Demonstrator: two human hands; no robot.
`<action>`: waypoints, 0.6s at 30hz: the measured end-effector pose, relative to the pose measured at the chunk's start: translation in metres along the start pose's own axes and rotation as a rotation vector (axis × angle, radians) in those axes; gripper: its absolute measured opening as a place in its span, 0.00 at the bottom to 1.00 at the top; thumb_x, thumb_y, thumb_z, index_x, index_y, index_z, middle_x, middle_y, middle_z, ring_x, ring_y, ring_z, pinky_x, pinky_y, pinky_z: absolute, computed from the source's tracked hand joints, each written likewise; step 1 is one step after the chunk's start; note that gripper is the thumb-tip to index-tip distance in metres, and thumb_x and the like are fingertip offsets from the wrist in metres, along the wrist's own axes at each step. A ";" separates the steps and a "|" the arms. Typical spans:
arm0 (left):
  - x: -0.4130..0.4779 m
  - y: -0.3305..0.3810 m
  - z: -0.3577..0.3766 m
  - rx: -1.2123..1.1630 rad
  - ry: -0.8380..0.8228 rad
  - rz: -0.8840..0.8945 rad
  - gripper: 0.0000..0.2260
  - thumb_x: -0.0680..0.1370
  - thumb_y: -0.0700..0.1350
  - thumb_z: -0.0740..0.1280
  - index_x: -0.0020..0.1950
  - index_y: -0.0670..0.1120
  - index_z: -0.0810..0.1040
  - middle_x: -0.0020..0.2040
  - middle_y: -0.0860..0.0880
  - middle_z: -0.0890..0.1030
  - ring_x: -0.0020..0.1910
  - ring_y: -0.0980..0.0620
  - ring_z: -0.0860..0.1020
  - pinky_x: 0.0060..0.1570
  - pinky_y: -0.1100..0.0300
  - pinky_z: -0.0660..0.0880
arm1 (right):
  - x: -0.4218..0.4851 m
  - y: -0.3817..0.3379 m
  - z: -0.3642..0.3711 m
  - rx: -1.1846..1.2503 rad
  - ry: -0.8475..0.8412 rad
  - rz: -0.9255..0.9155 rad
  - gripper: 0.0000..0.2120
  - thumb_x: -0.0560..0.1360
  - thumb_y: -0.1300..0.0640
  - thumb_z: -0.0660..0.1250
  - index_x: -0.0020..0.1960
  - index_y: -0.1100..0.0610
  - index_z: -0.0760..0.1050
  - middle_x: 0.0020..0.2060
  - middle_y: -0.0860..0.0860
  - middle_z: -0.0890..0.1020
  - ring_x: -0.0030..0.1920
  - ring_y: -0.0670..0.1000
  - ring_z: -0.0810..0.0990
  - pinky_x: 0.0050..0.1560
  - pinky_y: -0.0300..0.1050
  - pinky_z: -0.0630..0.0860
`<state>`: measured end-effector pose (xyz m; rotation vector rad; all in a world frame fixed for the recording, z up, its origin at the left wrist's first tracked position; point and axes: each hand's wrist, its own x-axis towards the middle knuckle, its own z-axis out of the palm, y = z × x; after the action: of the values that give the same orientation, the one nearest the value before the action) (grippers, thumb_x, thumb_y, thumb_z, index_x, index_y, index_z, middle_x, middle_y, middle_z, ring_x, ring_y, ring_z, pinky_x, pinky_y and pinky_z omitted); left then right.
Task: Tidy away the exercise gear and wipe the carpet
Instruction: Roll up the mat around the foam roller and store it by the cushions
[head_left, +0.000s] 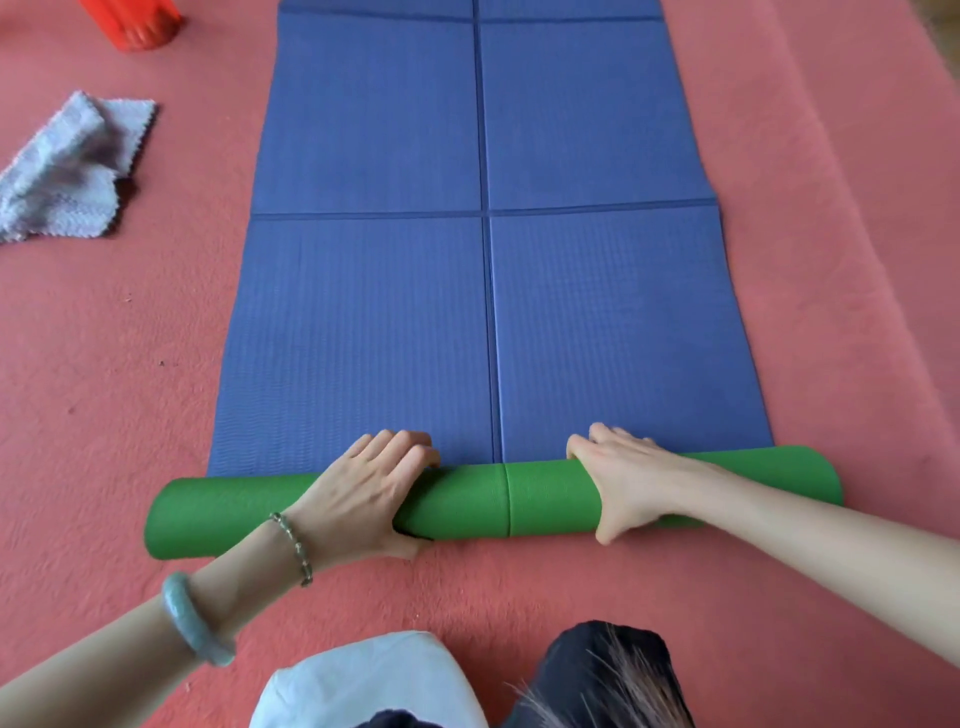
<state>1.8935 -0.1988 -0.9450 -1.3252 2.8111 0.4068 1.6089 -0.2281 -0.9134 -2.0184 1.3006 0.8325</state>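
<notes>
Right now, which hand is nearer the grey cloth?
Left. The left hand grips the rolled mat, right of the grey cloth; the right hand grips it farther right still.

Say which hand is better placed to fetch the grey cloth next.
Left hand, probably: the grey cloth lies on its side of the mat; the right hand grips the roll farther away.

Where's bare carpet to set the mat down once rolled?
Widest bare carpet: right of the blue mat, nothing on it. Left strip is free between grey cloth and green roll. Crowded: near edge, where left hand and right hand grip the roll; top left by the red container.
</notes>
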 end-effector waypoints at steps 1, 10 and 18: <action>-0.002 0.000 0.000 0.042 0.039 0.050 0.31 0.62 0.65 0.65 0.56 0.46 0.70 0.52 0.49 0.75 0.45 0.49 0.74 0.47 0.57 0.67 | 0.001 0.003 0.000 0.001 0.025 -0.015 0.34 0.59 0.48 0.76 0.58 0.52 0.62 0.49 0.49 0.63 0.52 0.52 0.66 0.48 0.47 0.65; -0.014 0.019 0.007 0.236 0.183 -0.043 0.40 0.71 0.67 0.61 0.69 0.37 0.67 0.51 0.42 0.77 0.46 0.44 0.75 0.49 0.52 0.68 | 0.001 0.020 -0.016 0.262 0.092 -0.086 0.36 0.57 0.45 0.80 0.58 0.50 0.66 0.52 0.45 0.69 0.56 0.48 0.69 0.53 0.41 0.69; -0.007 0.022 0.028 0.348 0.070 -0.142 0.46 0.58 0.62 0.77 0.67 0.41 0.65 0.59 0.34 0.76 0.56 0.36 0.75 0.59 0.43 0.66 | 0.004 0.036 -0.029 0.360 0.109 -0.022 0.28 0.60 0.43 0.78 0.55 0.46 0.72 0.55 0.45 0.76 0.58 0.48 0.73 0.59 0.48 0.73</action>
<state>1.8784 -0.1731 -0.9657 -1.4651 2.6514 -0.1292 1.5822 -0.2653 -0.9035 -1.8053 1.3747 0.4432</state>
